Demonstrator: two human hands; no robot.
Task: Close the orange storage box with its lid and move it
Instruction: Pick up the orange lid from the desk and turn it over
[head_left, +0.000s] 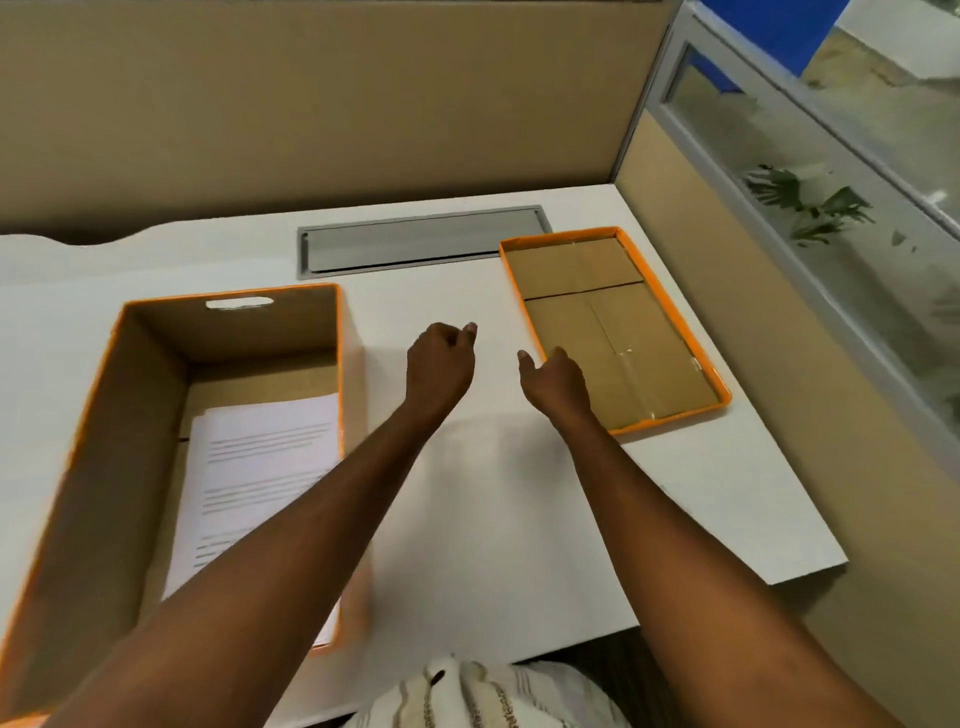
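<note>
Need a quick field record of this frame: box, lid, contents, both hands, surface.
box: orange storage box, open, on the left of the white desk
contents: printed paper sheets lying flat inside the box
lid: orange lid, upside down on the desk, right of the box, apart from it
left hand: loosely curled, empty, over the desk between box and lid
right hand: empty, at the lid's near-left edge; contact cannot be told
other: grey cable slot at the desk's back
task state: lid not yet on the box

Matt brown cardboard lines the orange storage box (156, 395) and lid (613, 332); the desk (467, 509) is smooth white
</note>
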